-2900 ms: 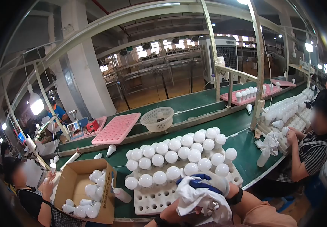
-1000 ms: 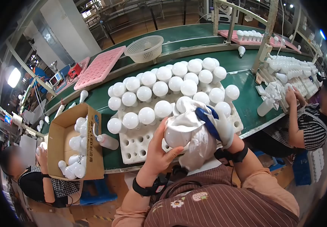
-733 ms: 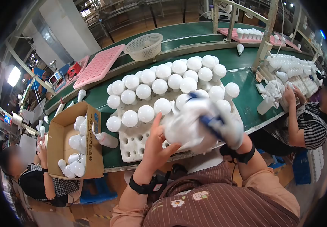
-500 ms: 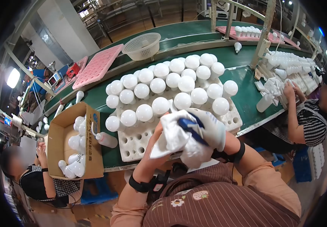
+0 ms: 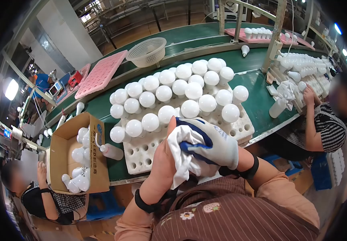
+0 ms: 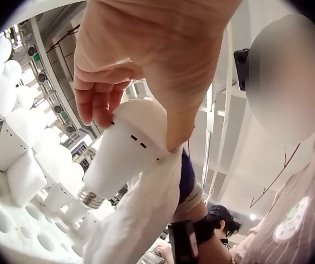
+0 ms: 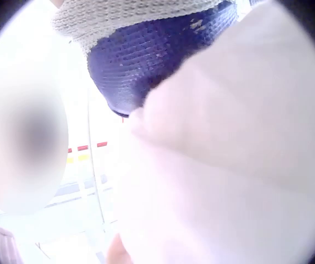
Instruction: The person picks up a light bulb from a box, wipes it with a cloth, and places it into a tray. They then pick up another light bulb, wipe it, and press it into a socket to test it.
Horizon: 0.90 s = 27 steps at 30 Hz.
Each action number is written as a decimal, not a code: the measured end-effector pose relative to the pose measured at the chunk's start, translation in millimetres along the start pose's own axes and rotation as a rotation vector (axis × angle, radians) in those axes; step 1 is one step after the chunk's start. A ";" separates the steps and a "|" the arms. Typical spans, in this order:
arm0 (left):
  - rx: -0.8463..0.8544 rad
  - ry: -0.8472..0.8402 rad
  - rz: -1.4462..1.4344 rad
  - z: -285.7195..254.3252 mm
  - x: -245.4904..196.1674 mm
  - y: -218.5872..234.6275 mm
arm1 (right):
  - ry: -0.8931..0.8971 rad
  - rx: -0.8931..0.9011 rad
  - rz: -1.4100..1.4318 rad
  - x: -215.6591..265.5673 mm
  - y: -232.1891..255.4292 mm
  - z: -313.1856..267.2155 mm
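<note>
My bare left hand [image 5: 162, 166] grips a white light bulb [image 6: 127, 148] by its rounded end, fingers and thumb on either side, as the left wrist view shows. The bulb's metal screw base points down and away from the palm. My right hand [image 5: 218, 148], in a white knit glove with blue coating [image 7: 152, 60], holds a crumpled white cloth [image 5: 180, 156] against the bulb. In the head view the cloth and both hands hide the bulb. Just beyond them, rows of bulbs [image 5: 150, 122] stand globe up in a white foam tray [image 5: 138, 162] with several bare holes at its front.
A cardboard box [image 5: 101, 160] of loose bulbs stands left, beside a squeeze bottle [image 5: 112, 152]. A plastic basket [image 5: 146, 52] and pink tray [image 5: 101, 74] lie behind, along the green conveyor [image 5: 197, 34]. People sit at left [image 5: 41, 197] and right [image 5: 326, 124].
The head view has tilted down since the oldest frame. The bulb's globe, visible one second ago, is now covered as my gloved hand brought the cloth over it, wiping motion blurring in between.
</note>
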<state>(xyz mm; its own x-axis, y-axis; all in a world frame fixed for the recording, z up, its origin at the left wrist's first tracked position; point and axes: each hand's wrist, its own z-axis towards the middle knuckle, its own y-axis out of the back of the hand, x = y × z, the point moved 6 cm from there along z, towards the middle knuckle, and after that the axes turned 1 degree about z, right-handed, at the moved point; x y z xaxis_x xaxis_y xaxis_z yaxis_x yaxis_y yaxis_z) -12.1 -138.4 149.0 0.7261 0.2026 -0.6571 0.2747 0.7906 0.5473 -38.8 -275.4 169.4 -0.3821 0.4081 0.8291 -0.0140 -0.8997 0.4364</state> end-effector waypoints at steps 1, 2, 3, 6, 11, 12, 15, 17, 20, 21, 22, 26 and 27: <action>0.029 0.001 0.033 0.7 0.2 0.2 | -0.093 0.030 0.106 1.7 2.4 3.0; 0.030 0.002 0.034 2.4 -7.3 5.2 | -0.063 -0.021 0.128 -4.5 3.5 4.7; 0.068 -0.041 0.050 5.0 -23.1 10.2 | -0.035 -0.073 0.149 -16.5 2.6 6.2; 0.131 0.016 0.077 1.5 -32.4 9.7 | -0.231 -0.075 0.375 -44.8 14.1 6.7; -0.010 -0.057 -0.141 -8.9 -16.4 31.1 | -0.275 -0.086 0.748 -57.3 26.9 -6.6; 0.001 -0.080 -0.093 -8.0 -17.5 32.1 | -0.050 -0.028 0.524 -64.4 26.5 -12.0; 0.043 -0.057 -0.078 -14.4 -6.5 29.1 | 0.035 -0.162 0.266 -40.6 30.2 -14.8; 0.132 0.124 -0.097 -13.7 5.4 23.2 | -0.117 -0.204 0.329 -40.2 31.1 -11.8; 0.042 0.499 -0.816 -18.9 25.0 6.7 | -0.065 -0.349 0.209 -40.9 27.7 -19.3; 0.033 0.751 -1.123 -24.6 32.2 -4.2 | 0.004 -0.339 0.002 -32.4 28.9 -20.7; 0.033 0.759 -1.126 -23.0 32.8 -7.5 | 0.089 -0.339 -0.044 -21.7 29.1 -20.0; -0.060 0.558 -0.979 -24.4 50.6 -8.7 | 0.078 -0.438 0.144 -36.3 32.2 -26.3; -0.084 0.457 -0.804 -22.5 45.6 -0.2 | 0.076 -0.441 0.143 -37.9 35.0 -24.9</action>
<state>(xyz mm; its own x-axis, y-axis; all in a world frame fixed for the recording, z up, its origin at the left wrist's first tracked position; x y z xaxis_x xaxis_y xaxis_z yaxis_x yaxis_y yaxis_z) 6.8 -116.3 107.2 0.0130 -0.2305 -0.9730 0.5279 0.8280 -0.1891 -47.8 -326.2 144.6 -0.4752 0.2775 0.8350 -0.3410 -0.9329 0.1159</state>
